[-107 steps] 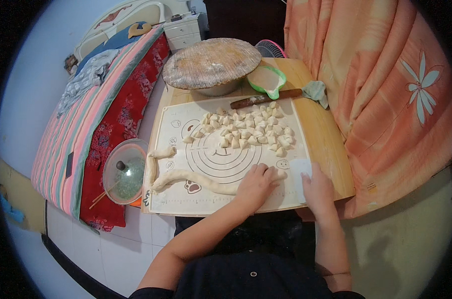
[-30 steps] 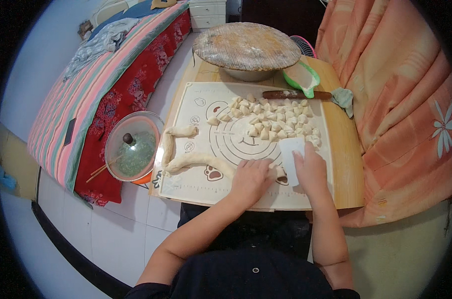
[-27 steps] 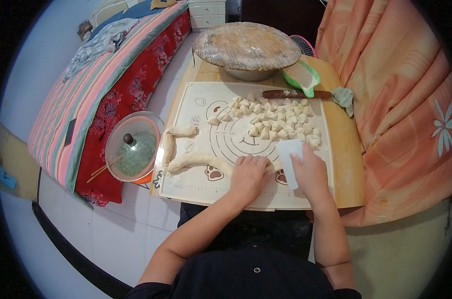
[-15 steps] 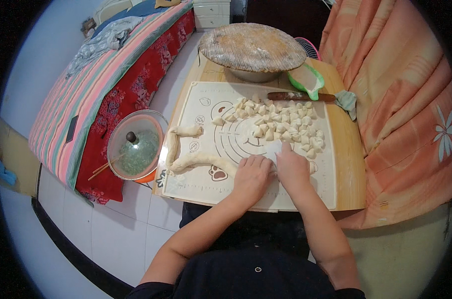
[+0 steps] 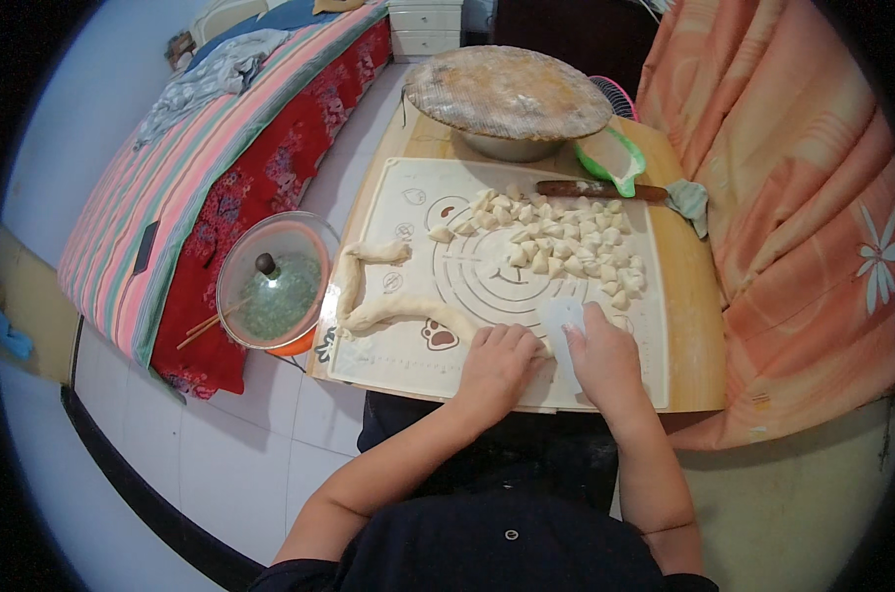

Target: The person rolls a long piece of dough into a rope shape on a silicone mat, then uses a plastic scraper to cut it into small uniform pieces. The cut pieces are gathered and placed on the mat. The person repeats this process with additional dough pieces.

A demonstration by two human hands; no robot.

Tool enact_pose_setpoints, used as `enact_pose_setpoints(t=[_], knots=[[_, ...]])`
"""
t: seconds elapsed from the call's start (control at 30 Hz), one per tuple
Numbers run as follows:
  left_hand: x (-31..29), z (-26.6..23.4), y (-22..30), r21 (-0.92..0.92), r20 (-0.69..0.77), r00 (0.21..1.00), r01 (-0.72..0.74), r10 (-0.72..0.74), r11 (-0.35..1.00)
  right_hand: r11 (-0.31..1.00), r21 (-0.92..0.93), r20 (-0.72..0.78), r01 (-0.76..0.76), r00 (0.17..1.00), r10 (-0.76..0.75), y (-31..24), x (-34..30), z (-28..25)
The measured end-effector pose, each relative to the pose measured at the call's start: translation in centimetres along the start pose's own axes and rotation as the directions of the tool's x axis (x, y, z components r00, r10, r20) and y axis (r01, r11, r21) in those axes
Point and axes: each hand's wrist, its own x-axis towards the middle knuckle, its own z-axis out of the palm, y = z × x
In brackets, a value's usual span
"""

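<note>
A pale dough rope (image 5: 408, 307) bends across the white printed mat (image 5: 388, 367), and its near end runs under my left hand (image 5: 500, 365). The fingers of that hand are curled over the rope, with a short stub showing past them. My right hand (image 5: 605, 357) grips a white, translucent dough scraper (image 5: 558, 314), its blade just right of the rope's end. Beyond both hands, many small cut dough pieces (image 5: 564, 243) lie scattered over the mat's upper right.
Behind the pieces lie a brown rolling pin (image 5: 596, 189) and a green scoop (image 5: 613, 160). A floury round woven tray (image 5: 507, 91) covers a bowl at the back. Left of the table stands a glass-lidded pot (image 5: 278, 296) with chopsticks (image 5: 207, 326). An orange curtain (image 5: 803, 197) hangs on the right.
My right hand and the scraper have moved right, away from my left hand, opening a gap at the rope's end. My left hand stays on the rope. The whole view has shifted slightly.
</note>
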Motion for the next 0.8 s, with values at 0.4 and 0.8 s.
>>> enact_pose_setpoints(t=[0.4,0.8], knots=[[0.0,-2.4,-1.0,-0.004,0.117,0.99,-0.076,0.076,0.997,0.992,0.069,-0.072,-0.103,0.992,0.107,-0.1,4.1,3.6],[1.7,-1.6,-3.7,0.14,0.008,1.0,0.02,-0.022,0.99,0.998,0.062,0.018,0.005,1.0,-0.006,-2.1,3.6,1.7]])
